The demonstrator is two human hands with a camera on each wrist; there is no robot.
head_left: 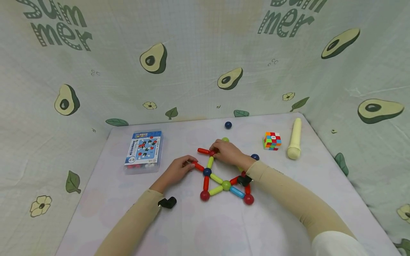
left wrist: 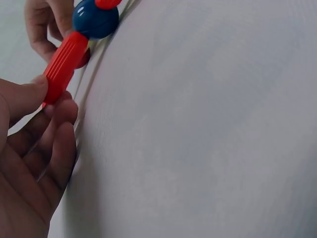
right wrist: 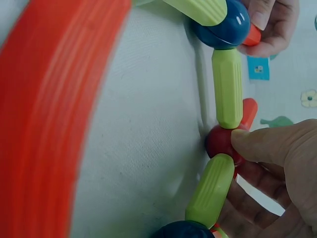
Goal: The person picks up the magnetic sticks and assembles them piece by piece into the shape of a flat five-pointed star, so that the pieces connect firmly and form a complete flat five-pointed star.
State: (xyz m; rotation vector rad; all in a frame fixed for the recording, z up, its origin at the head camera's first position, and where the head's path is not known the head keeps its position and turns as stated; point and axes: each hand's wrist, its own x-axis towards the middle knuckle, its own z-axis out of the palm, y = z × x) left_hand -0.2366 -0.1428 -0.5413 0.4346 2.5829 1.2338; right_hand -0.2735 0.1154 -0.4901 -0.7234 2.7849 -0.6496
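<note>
A frame of magnetic rods and balls lies on the table in front of me. My left hand [head_left: 177, 169] pinches the outer end of a red rod [left wrist: 65, 64] between thumb and fingers; its other end meets a blue ball [left wrist: 95, 19]. Across the frame, my right hand [head_left: 231, 153] grips a dark red ball [right wrist: 220, 141]. A yellow-green rod [right wrist: 228, 89] joins that ball to the blue one, and a second red rod [head_left: 203, 151] sticks out leftward from it. Closer to me are a green ball [head_left: 226, 185], a blue rod [head_left: 237, 192] and two red balls [head_left: 205, 195]. The right forearm hides the frame's right part.
A clear plastic box [head_left: 143, 152] with a printed blue label lies at the left. On the right are a puzzle cube [head_left: 272, 141] and a pale yellow baton-like stick [head_left: 294, 138]. A loose navy ball [head_left: 228, 125] sits near the back edge, before a hanging avocado-print cloth [head_left: 192, 53].
</note>
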